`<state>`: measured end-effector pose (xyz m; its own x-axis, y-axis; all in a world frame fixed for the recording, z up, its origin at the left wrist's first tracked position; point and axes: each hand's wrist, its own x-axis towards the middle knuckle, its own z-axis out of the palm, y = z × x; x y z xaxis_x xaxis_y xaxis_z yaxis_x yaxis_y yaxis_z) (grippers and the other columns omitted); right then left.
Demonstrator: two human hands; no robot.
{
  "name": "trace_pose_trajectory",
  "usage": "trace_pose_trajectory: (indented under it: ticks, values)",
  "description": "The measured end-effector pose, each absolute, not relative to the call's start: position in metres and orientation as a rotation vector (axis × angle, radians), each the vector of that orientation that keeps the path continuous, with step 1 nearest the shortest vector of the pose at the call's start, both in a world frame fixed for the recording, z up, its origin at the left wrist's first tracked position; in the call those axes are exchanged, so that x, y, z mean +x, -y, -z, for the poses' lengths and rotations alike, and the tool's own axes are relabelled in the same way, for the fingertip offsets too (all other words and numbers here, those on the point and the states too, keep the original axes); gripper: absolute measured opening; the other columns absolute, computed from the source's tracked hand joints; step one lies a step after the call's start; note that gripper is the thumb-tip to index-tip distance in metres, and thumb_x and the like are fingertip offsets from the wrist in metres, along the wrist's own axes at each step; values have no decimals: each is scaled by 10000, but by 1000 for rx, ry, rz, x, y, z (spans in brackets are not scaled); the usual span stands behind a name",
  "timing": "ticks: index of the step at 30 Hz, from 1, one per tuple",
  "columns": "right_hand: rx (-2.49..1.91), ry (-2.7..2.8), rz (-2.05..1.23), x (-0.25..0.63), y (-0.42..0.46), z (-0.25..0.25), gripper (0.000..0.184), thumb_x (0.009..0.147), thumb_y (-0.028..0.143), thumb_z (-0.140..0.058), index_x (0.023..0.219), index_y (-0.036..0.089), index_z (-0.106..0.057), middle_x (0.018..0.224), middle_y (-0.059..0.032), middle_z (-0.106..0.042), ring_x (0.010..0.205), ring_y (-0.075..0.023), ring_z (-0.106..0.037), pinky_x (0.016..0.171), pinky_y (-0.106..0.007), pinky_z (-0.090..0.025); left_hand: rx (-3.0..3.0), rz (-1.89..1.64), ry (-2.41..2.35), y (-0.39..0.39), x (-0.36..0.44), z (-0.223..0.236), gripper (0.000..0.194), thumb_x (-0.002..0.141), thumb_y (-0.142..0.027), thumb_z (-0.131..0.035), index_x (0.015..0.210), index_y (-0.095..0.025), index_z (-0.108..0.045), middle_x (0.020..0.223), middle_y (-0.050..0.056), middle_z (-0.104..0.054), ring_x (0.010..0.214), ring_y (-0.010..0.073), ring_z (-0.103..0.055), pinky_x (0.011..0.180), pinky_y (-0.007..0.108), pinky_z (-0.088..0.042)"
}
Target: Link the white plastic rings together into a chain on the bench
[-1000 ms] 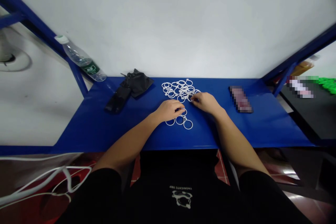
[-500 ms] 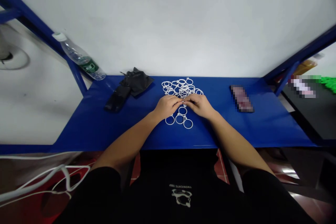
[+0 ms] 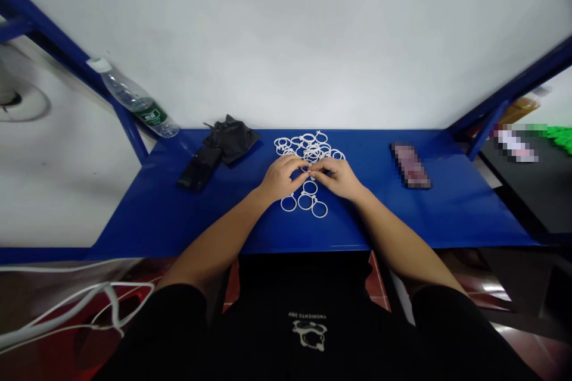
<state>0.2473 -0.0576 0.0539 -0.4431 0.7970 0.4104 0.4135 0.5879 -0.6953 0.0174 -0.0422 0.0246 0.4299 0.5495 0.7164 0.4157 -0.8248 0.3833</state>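
Observation:
My left hand (image 3: 283,177) and my right hand (image 3: 335,177) meet fingertip to fingertip over the blue table. Between them is a white curtain ring (image 3: 305,168), pinched and mostly hidden by the fingers. Just behind lies a loose heap of white curtain rings (image 3: 311,155), each with a small knob or eyelet. In front of my hands, several rings lie flat and close together, among them a front ring (image 3: 319,216) and a left ring (image 3: 288,210). Whether the rings near my hands are joined at their knobs, I cannot tell.
On the left of the blue table (image 3: 384,229) are a crumpled black bag (image 3: 235,140), a dark flat object (image 3: 199,168) and a plastic bottle (image 3: 143,104) leaning outward. A blurred-out phone-like object (image 3: 411,165) lies on the right. A pale wall (image 3: 290,59) closes off the back.
My right hand has come from the heap toward my left hand, and my left hand has moved up slightly to meet it. The front rings, partly covered before, now show more fully.

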Motion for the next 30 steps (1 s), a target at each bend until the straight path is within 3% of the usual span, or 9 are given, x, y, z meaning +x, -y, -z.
trace_pose_trajectory:
  ticks: [3,7,10,14,20,24,30]
  values:
    - [-991,2079,-751,246,60,-53,221,1016,406,-655,1071,238,-788,920,-27,-804,780,-156,-708,744,-299,-546,2511,-1319,-827,42,16,-26,258,1020,-311,-661,1246,-190,-690,1137,108,-773,1060,240,-728,949,446,-596]
    - [-987,2115,-765,245,62,-55,242,1023,383,-615,1118,237,-784,903,-24,-809,765,-162,-711,744,-293,-554,2539,-1202,-819,42,15,-26,163,1033,-297,-614,1094,-200,-729,1063,85,-790,996,228,-735,923,439,-597]
    - [-1076,2122,-596,253,58,-62,241,1025,378,-615,1098,224,-786,990,-55,-822,825,-186,-727,771,-305,-554,2541,-1156,-818,42,15,-26,189,1055,-303,-595,990,-202,-741,994,64,-802,932,207,-747,883,407,-598]
    - [-1371,2116,-302,278,44,-70,241,1021,328,-614,1124,201,-791,1086,-104,-818,902,-236,-733,836,-349,-544,2550,-1084,-736,45,18,-27,203,1059,-306,-596,981,-203,-752,1006,62,-811,952,201,-762,885,388,-607]
    - [-1711,2216,-211,302,27,-60,293,980,300,-679,1244,216,-774,1212,-124,-778,997,-278,-729,868,-365,-553,2541,-908,-666,50,19,-30,151,1011,-288,-626,1022,-202,-750,1051,65,-806,988,208,-761,906,385,-613]
    - [-1762,2328,-187,298,27,-51,373,952,195,-668,1310,250,-753,1324,-118,-747,1086,-287,-733,890,-347,-558,2540,-794,-674,50,17,-30,122,967,-279,-652,986,-206,-749,997,54,-807,939,215,-763,886,389,-612]
    - [-1870,2298,-166,292,28,-51,282,1008,242,-607,1210,261,-802,1199,-121,-798,1013,-294,-753,823,-357,-559,2548,-772,-630,53,18,-30,128,961,-333,-708,994,-227,-772,1015,47,-813,959,215,-763,919,401,-606]
